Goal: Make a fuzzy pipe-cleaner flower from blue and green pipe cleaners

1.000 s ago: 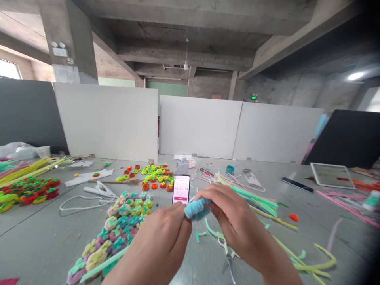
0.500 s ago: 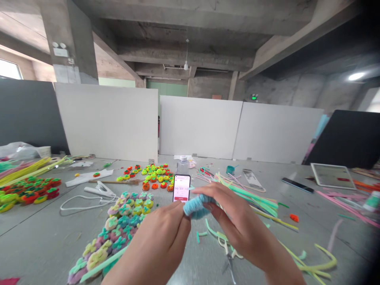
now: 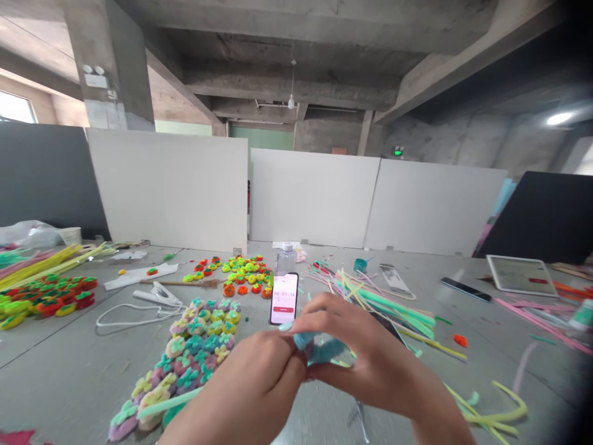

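My left hand and my right hand meet low in the middle, above the grey table. Both are closed on a fuzzy light-blue coil of pipe cleaner, the left pinching its left end, the right curled over and around it. Most of the coil is hidden by my fingers. Just behind the hands lies a phone with a lit timer screen. To the left lies a patch of several pastel pipe-cleaner flowers.
Loose green and yellow pipe cleaners lie to the right, scissors under my right wrist. Orange and yellow flowers sit further back, red and green ones at far left. A white cable, a tablet, white partition boards.
Both hands have dropped lower and closer to me. My right hand has turned over the blue coil, which is now more covered by the fingers.
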The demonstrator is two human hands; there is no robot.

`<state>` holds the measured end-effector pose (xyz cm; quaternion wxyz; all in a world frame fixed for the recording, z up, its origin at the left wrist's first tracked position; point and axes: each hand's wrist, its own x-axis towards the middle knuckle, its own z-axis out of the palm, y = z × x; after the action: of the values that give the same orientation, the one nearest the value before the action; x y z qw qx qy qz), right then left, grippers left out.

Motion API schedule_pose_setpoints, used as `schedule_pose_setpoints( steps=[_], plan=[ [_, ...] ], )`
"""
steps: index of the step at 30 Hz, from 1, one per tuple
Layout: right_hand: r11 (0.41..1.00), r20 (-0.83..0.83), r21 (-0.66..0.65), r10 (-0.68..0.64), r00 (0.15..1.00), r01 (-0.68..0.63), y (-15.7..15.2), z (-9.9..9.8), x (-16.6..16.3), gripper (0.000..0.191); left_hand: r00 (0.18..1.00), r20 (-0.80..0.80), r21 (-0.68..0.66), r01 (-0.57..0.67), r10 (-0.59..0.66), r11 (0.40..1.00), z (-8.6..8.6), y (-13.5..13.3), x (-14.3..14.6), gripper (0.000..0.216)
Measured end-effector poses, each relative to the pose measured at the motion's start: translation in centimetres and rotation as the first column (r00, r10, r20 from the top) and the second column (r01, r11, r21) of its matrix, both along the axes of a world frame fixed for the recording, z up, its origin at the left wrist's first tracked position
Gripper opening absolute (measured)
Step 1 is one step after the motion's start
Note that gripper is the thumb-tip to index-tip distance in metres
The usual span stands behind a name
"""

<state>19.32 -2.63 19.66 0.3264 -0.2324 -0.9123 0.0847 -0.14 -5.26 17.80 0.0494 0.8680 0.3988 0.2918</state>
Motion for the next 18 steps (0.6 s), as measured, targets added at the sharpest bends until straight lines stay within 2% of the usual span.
schedule_pose_setpoints(
  steps=[3,7,10,14,18],
  plan=[
    [0.999,-0.031,-0.029,0.022,0.999,-0.023,0.1,0.0,0.1,0.029,0.999,-0.023,-0.028,0.048,-0.049,0.998,0.4,-0.4,-0.1,0.031],
    [0.998,-0.061,-0.034,0.043,0.997,-0.045,0.1,0.2,0.4,0.025,0.997,0.031,-0.181,0.079,-0.075,0.980,1.0,-0.8,-0.2,0.032],
    [0.999,-0.073,-0.021,0.037,0.997,-0.039,0.1,0.2,0.6,0.023,0.995,0.069,-0.321,0.091,-0.072,0.943,1.3,-0.6,-0.3,0.034],
    [0.999,-0.073,-0.026,0.032,0.997,-0.034,0.3,0.1,0.7,0.025,0.994,0.106,-0.470,0.058,-0.009,0.881,1.6,-0.4,-0.4,0.041],
    [0.999,-0.075,-0.048,0.012,0.997,-0.016,0.4,-0.1,0.9,0.029,0.988,0.157,-0.522,0.096,-0.016,0.847,1.7,-0.1,-0.6,0.047]
  ],
)
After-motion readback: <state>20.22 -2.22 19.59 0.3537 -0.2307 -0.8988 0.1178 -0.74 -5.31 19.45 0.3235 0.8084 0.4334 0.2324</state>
